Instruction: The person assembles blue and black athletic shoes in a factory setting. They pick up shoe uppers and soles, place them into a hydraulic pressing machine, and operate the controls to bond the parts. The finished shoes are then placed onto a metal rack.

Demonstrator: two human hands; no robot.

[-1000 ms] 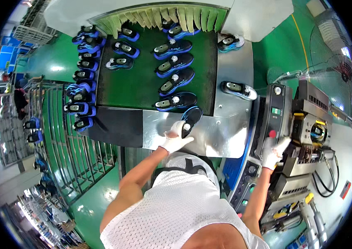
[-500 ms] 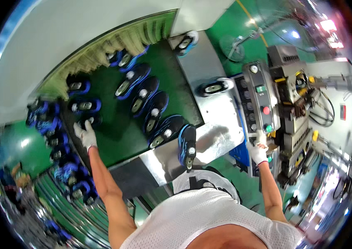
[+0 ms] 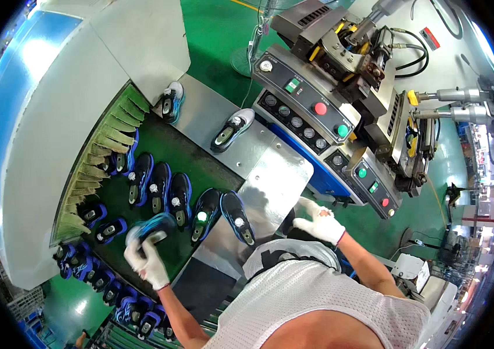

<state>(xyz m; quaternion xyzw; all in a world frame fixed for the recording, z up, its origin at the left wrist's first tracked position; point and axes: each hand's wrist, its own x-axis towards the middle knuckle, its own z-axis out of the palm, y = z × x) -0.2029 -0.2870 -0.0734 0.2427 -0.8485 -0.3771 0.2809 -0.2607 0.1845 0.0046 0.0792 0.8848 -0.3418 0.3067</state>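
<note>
My left hand [image 3: 148, 264], in a white glove, grips a black and blue shoe [image 3: 155, 227] over the green belt [image 3: 142, 224]. The shoe is smeared by motion. Beyond it stands a row of black shoes with blue soles, one of them a shoe [image 3: 180, 198] with a pale patch on its tongue. Another shoe [image 3: 235, 216] rests on the bare metal plate [image 3: 279, 174], between my two hands. By the plate's right edge, my gloved right hand [image 3: 321, 225] has its fingers apart and holds nothing that I can see.
A hood with a fringed curtain [image 3: 93, 171] covers the belt's far left end. Two grey-toed shoes, the nearer a shoe [image 3: 232, 129], sit on the far metal ledge. To the right stands a machine with a button panel [image 3: 311, 99]. More shoes [image 3: 104, 279] line a rack at the left.
The view has turned to the right. My left hand has picked up a shoe at the belt's left side. My right hand has come away from the machine's panel toward my body.
</note>
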